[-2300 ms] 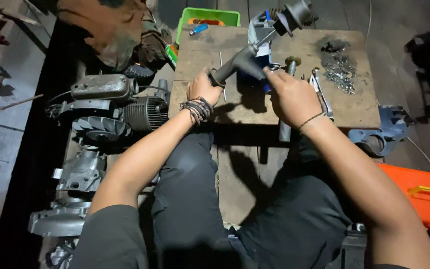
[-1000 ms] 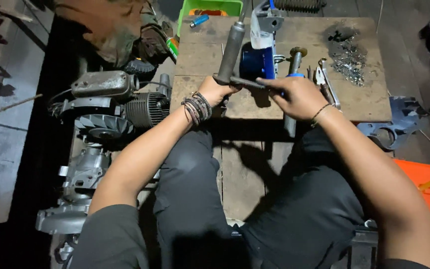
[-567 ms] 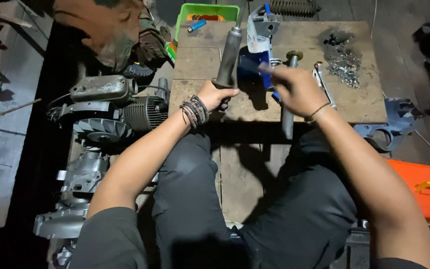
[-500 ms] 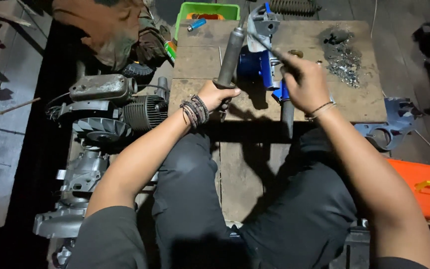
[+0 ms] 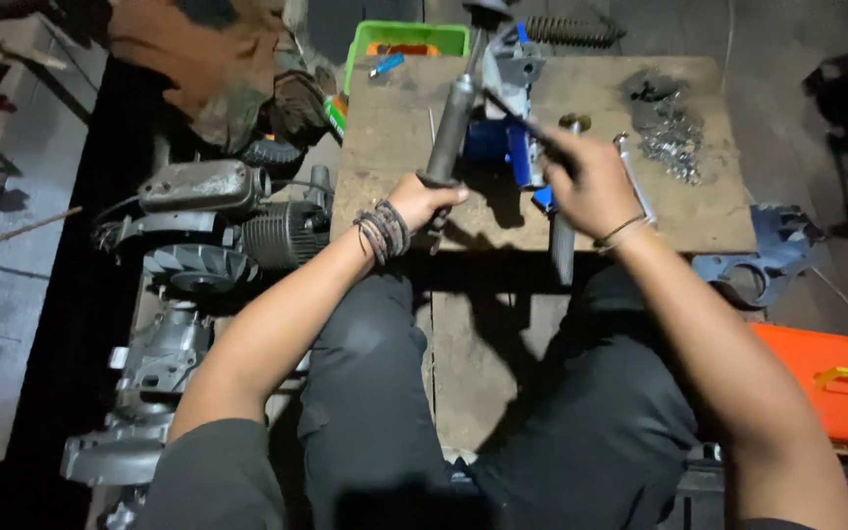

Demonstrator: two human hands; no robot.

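A person seated at a low wooden table works on a grey shock absorber clamped in a blue vise.

The left hand is curled tight around the absorber's lower end, which stands tilted on the table; its top is cut off by the frame edge. The right hand is closed on a thin dark rod aimed at the vise, though the fingertips are hidden behind the knuckles. A pile of small metal parts is too dim to make out. A green crate, an engine and an orange case crowd around.
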